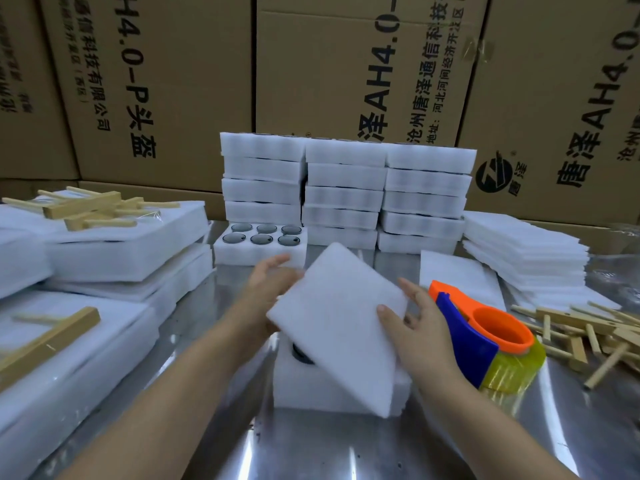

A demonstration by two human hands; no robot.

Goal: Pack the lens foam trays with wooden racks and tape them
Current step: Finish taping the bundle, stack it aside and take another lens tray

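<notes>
A flat white foam sheet (337, 323) is tilted over a white foam lens tray (311, 389) on the metal table (329, 452). My right hand (420, 327) pinches the sheet's right edge, thumb on top. At the sheet's left edge is my left hand (268, 282), its fingers partly hidden behind the foam. One dark lens (301, 351) shows under the sheet. Another tray (259, 245) with several lenses sits open behind. Wooden racks (581, 336) lie in a pile at the right. A tape dispenser (491, 337) in orange and blue stands just right of my right hand.
Stacks of closed foam trays (346, 192) stand at the back. Foam sheets (523, 251) are piled at the right. Foam slabs with wooden racks (90, 207) on top fill the left side. Cardboard boxes (329, 64) form the back wall.
</notes>
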